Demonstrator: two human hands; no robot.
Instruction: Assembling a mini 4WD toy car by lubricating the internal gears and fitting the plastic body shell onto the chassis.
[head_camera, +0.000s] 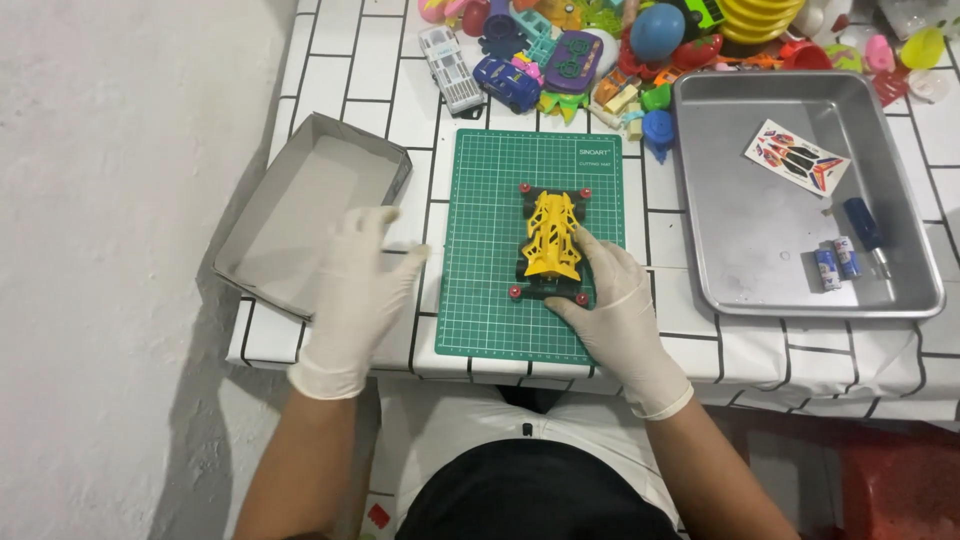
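One yellow toy car (551, 238) on the green cutting mat (480, 300) is touched by the right hand (612, 305), fingers loosely spread; the left hand (358, 290) is held open, fingers apart, near the grey box (290, 200).

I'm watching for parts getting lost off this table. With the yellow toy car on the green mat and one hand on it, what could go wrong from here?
The toy car sits on wheels, touched only by the right hand at its rear; it might roll off the cutting mat. The grey box overhangs the table edge beside the left hand, so a nudge could tip it. The two small batteries lie loose in the metal tray and could roll.
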